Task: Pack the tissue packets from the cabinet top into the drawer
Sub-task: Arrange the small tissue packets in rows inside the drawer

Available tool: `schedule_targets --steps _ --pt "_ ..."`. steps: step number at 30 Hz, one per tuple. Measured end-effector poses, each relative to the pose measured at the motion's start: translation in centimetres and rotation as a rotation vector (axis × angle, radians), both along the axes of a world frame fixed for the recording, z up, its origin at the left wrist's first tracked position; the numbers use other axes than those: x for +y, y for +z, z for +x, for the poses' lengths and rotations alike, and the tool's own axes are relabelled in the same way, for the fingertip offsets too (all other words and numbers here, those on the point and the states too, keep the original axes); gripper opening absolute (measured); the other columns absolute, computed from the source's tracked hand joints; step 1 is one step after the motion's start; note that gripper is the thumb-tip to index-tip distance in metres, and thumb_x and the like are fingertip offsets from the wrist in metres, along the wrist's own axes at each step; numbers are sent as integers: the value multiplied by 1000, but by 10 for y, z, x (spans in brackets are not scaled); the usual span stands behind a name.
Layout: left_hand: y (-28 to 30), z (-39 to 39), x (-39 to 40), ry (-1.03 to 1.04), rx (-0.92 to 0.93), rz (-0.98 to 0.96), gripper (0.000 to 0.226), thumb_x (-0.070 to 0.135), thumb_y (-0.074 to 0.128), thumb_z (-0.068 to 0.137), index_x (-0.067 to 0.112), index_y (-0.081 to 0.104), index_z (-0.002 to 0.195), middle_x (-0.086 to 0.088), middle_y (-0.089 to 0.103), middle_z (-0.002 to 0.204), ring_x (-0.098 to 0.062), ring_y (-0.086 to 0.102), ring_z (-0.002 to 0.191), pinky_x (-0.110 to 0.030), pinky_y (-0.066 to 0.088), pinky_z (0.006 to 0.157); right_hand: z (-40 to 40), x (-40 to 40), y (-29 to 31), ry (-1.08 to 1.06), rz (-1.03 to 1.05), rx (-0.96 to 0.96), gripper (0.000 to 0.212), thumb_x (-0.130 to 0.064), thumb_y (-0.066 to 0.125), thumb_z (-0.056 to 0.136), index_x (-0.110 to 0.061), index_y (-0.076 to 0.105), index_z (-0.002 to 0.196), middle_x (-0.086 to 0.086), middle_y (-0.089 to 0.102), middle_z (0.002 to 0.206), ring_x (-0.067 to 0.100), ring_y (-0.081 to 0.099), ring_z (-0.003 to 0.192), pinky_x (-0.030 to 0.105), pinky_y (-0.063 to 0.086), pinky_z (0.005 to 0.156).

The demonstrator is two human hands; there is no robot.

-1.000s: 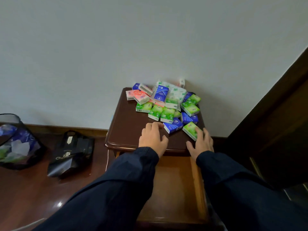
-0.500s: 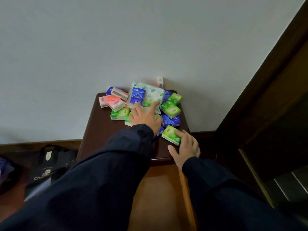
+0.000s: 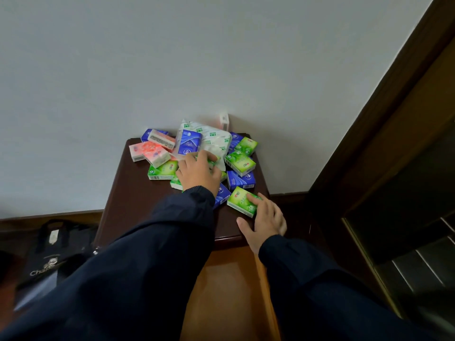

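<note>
A heap of several small tissue packets, green, blue and pink, lies at the back of the dark cabinet top (image 3: 138, 205). A larger white wrapper (image 3: 214, 139) lies on the heap. My left hand (image 3: 198, 172) reaches into the middle of the pile, fingers curled over a green packet and the white wrapper's edge. My right hand (image 3: 264, 217) rests on the nearest green packet (image 3: 240, 200) at the cabinet's front right corner, fingers fairly straight on its top, thumb spread on the wood. The open drawer (image 3: 231, 291) shows below, its orange-brown bottom bare where visible.
A black bag (image 3: 51, 257) sits on the floor left of the cabinet. A dark wooden door frame (image 3: 384, 134) runs along the right. A white wall stands directly behind the cabinet. A small white box (image 3: 224, 119) leans on the wall behind the pile.
My left hand has moved from the cabinet's front edge up into the pile. The right hand stays on the front green packet. The view has tilted up and closer.
</note>
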State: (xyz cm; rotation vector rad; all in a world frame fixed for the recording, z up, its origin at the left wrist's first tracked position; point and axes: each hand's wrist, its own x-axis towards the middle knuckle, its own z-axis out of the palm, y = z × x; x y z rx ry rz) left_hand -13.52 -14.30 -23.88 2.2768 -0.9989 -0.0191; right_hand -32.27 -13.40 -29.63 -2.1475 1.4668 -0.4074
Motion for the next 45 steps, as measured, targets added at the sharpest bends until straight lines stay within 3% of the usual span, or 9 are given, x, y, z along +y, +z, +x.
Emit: schedule_targets --steps 9,15,18,22,26,31,35,38,45 --pt "-1 -21 97 -71 278 -430 22 17 79 81 25 62 91 4 53 107 -2 56 75 -19 50 78 -3 5 -15 -44 -168 -185 54 -44 75 83 -25 54 129 -8 48 144 17 38 138 42 30 112" --pt "-31 -32 198 -33 271 -436 33 7 84 72 27 59 82 0 60 110 2 54 104 -6 41 84 -5 26 -1 -9 -254 -197 46 -38 85 74 -16 62 108 3 61 112 26 48 117 42 46 95" --pt "-52 -31 245 83 322 -398 39 1 83 69 26 56 83 1 55 112 8 51 104 -8 44 84 -8 60 1 173 -260 -246 52 -35 80 77 -24 59 124 -2 52 114 16 50 107 27 44 90" --pt "-73 -33 283 167 331 -351 46 1 83 69 30 52 87 4 50 108 12 46 103 -1 37 85 -16 106 -6 404 87 -314 39 -42 58 98 -42 55 137 -16 51 115 -4 55 104 5 42 88" --pt "-83 -41 295 165 310 -334 48 3 83 71 32 48 87 8 49 104 11 48 101 -2 39 81 5 129 -13 13 913 -515 36 -35 58 101 -19 59 134 10 66 116 24 71 88 45 60 89" --pt "-92 -48 298 125 327 -319 39 2 82 74 23 52 86 -1 48 110 6 50 105 -3 41 81 19 132 -30 -415 1373 -618 37 -36 61 99 -19 48 130 25 60 118 48 73 81 51 62 63" --pt "-95 -45 299 143 340 -325 32 1 81 75 15 55 89 -1 48 113 10 48 108 -3 41 83 22 129 -49 -464 1357 -577 64 -58 75 82 -17 55 126 18 59 120 42 73 92 55 61 67" --pt "-97 -43 301 168 360 -326 32 2 81 76 16 56 89 -2 49 113 15 47 106 -1 40 81 27 126 -56 -378 1246 -526 79 -46 96 54 -18 64 120 13 61 120 33 65 108 51 62 70" --pt "-96 -45 304 166 371 -345 33 1 81 74 15 56 89 -2 51 110 12 49 104 -2 42 79 55 129 -67 -426 1014 -407 61 -20 86 78 -16 54 130 13 64 113 30 67 99 47 62 78"
